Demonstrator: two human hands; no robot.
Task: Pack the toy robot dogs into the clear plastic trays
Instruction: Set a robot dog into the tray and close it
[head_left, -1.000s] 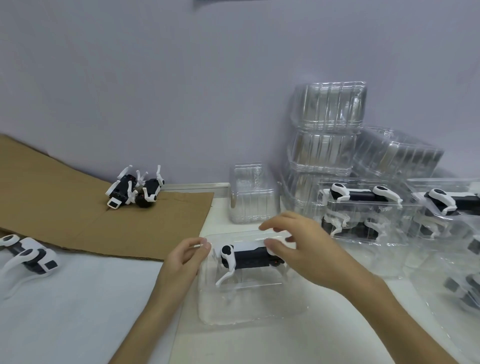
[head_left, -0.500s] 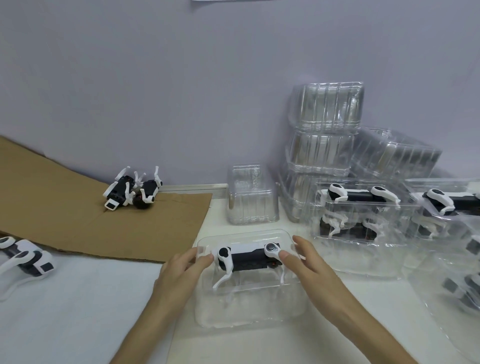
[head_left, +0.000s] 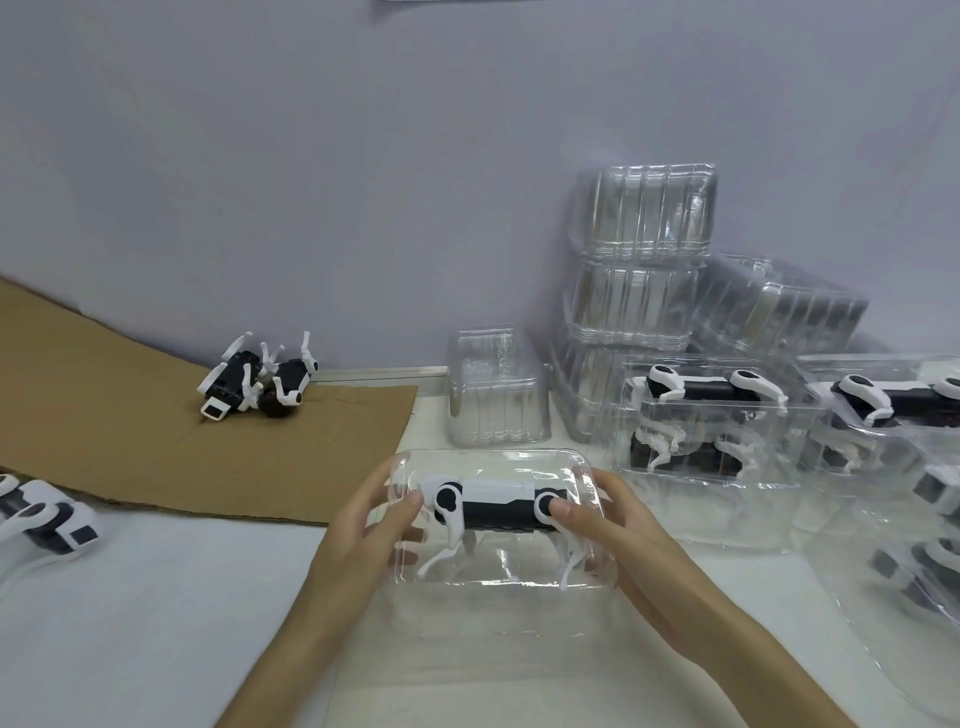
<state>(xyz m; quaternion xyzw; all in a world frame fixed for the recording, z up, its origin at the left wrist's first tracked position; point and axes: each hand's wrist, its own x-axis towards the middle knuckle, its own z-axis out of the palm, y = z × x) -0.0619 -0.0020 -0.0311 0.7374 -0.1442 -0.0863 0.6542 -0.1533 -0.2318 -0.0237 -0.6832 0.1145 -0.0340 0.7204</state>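
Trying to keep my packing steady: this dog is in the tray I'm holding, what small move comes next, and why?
Probably set the tray beside the packed trays on your right: the toy dog lies inside it, and your left hand and right hand both hold its ends.

Left hand (head_left: 358, 525) and right hand (head_left: 623, 535) curl inward.

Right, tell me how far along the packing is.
Done: packed trays sit at the right with dogs inside. In hand: the left hand and right hand grip a tray holding one dog. Left: two loose dogs on the cardboard, a third dog at the left edge. Empty trays are stacked by the wall.
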